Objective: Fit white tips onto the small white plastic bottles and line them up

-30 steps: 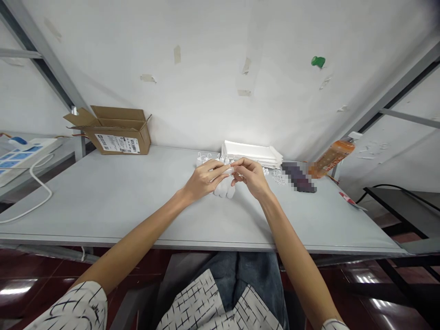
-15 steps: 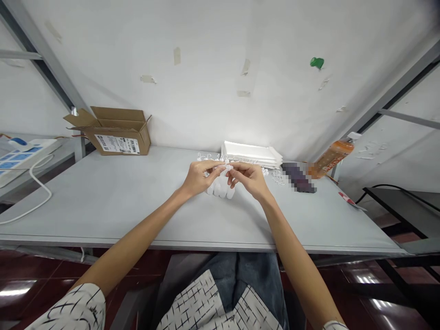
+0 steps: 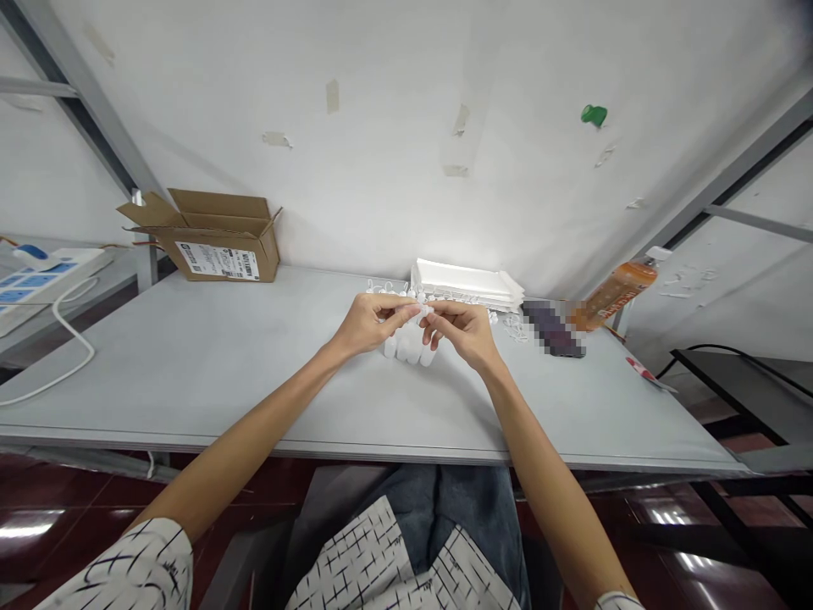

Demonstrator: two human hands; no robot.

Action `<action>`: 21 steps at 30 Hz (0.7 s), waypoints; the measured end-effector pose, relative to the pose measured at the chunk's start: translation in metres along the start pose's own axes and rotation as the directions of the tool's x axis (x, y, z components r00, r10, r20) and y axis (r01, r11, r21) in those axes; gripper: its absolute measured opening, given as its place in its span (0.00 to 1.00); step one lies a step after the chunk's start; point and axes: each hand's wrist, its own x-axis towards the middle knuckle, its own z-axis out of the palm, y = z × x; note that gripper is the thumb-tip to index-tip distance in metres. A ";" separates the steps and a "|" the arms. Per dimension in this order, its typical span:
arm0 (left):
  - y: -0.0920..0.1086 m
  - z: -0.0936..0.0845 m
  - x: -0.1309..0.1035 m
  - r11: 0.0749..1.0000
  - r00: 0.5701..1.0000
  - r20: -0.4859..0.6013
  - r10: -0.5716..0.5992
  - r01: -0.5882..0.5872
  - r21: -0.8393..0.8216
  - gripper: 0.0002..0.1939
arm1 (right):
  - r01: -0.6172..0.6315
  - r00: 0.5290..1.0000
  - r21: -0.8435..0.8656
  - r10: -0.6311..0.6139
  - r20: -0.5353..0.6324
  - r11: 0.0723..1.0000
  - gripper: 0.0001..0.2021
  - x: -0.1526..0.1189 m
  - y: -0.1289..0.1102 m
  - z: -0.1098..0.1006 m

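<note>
My left hand and my right hand meet over the middle of the table, fingertips nearly touching. Both pinch a small white plastic piece between thumb and forefinger; its exact kind is too small to make out. Just below and behind the fingers stand several white, rounded pieces in a cluster, partly covered by my hands. Small white loops or hooks stick up behind my left hand. More tiny white parts lie in a loose pile to the right of my right hand.
A stack of white sheets or trays lies against the wall. Right of it are a pixelated dark phone-like object and an orange drink bottle. An open cardboard box sits back left on the grey table, with a power strip beyond.
Both hands stay at nearly the same spot, still pinching the small white piece. The whole view has shifted slightly; no object on the table has visibly moved.
</note>
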 end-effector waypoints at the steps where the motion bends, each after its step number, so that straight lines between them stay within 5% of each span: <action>1: 0.000 0.000 0.000 1.000 1.000 0.003 0.002 -0.002 0.008 0.15 | 0.000 1.000 0.006 0.000 0.001 1.000 0.15 0.000 0.000 0.000; 11: -0.002 0.002 -0.001 0.963 0.976 -0.027 0.217 -0.209 0.172 0.12 | -0.009 0.998 0.019 0.010 -0.056 1.000 0.15 0.000 -0.003 0.003; 21: -0.006 0.002 -0.002 0.905 0.950 -0.010 0.311 -0.293 0.310 0.13 | -0.019 0.993 0.056 0.026 -0.113 0.998 0.11 0.000 -0.001 0.006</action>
